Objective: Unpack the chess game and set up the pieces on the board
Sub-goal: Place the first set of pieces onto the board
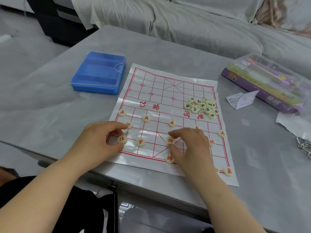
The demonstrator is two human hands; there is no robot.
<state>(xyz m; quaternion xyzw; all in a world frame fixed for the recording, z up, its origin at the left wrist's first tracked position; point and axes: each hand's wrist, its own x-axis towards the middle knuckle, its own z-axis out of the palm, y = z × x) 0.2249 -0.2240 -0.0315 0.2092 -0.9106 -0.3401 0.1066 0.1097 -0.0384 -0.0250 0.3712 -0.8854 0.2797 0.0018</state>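
Observation:
A white plastic board sheet (161, 98) with red grid lines lies on the grey table. Cream round pieces with red characters stand on its near half, among them a soldier (146, 118) and a chariot (140, 142). A pile of black-lettered pieces (202, 106) sits on the board's far right. My left hand (99, 140) pinches a red piece (122, 139) at the board's near left corner. Over the near middle, my right hand (188, 145) pinches another red piece (170, 140), just beyond the general piece (169, 158).
A blue plastic case (99, 73) with a clear lid lies left of the board. A purple game box (269, 83), a folded paper slip (240, 100), torn wrapping (292, 123) and a metal chain (303, 145) lie on the right. A covered sofa stands behind the table.

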